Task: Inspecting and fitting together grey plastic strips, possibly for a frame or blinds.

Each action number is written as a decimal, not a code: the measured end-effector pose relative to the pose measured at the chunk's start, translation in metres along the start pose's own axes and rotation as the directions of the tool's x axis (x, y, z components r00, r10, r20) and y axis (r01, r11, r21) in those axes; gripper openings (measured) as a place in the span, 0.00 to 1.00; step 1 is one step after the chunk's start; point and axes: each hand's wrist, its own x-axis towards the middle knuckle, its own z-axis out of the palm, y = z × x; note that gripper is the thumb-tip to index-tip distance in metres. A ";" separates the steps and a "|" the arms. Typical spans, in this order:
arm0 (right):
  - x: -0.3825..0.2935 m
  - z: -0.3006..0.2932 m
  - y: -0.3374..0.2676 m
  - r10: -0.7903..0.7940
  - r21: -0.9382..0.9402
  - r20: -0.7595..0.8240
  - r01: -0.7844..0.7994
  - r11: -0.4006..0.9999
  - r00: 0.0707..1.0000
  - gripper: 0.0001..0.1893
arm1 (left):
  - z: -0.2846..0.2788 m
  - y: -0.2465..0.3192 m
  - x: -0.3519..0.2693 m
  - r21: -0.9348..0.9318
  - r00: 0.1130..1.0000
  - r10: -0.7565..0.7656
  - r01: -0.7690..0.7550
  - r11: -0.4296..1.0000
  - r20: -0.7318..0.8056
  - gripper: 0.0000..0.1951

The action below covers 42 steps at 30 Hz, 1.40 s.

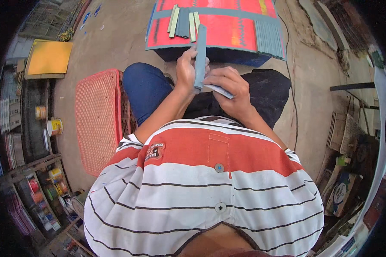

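Note:
My left hand [186, 70] grips a flat grey-painted strip [200, 56], held lengthwise away from my body. Between the thumb and fingers of my right hand [233, 90] is a small folded pale sheet [219, 90], possibly sandpaper. Its edge lies close by the strip's near end; I cannot tell whether they touch. Beyond both hands is a low red-topped table [218, 32] with grey bands. On it lie several grey strips [182, 24] between pale yellow-green strips [192, 27]. A row of grey strips [267, 38] lies side by side at the table's right edge.
A red plastic stool [98, 119] is left of my bent knee. Farther left are a yellow panel [50, 57], a small tub [55, 127] and shelving with paint cans [55, 174]. A dark cable [292, 83] runs along the floor at right, near a cardboard box [342, 194].

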 end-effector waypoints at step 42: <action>0.056 -0.001 0.011 -0.064 -0.146 0.127 0.082 0.986 0.990 0.19 | -0.001 0.021 0.008 0.095 1.000 -0.005 0.003 0.995 0.027 0.19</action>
